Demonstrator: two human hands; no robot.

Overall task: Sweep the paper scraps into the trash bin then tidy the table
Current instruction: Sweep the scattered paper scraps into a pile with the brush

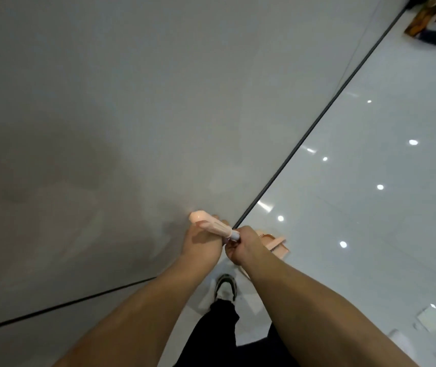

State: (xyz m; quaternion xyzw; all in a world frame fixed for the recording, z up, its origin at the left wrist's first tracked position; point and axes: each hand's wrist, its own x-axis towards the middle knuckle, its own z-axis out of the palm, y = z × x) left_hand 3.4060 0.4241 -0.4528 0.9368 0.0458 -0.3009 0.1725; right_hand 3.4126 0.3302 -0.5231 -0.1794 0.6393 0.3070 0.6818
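Note:
My left hand [203, 242] is closed around a pale pink brush handle [210, 224] that points up and left over the corner of the grey table [121, 107]. My right hand [243, 245] is closed just right of it, gripping the lower end of that handle or the handle of a pink dustpan [275, 243], whose edge shows beyond the table corner above the floor. Which of the two the right hand grips is hidden by the fingers. No paper scraps show on the tabletop.
The table's dark edge [315, 125] runs diagonally up to the right. Glossy white floor [370, 207] lies to the right, with a patterned box [428, 25] at top right and white bits [428, 317] at lower right. My shoe [225, 287] stands below the hands.

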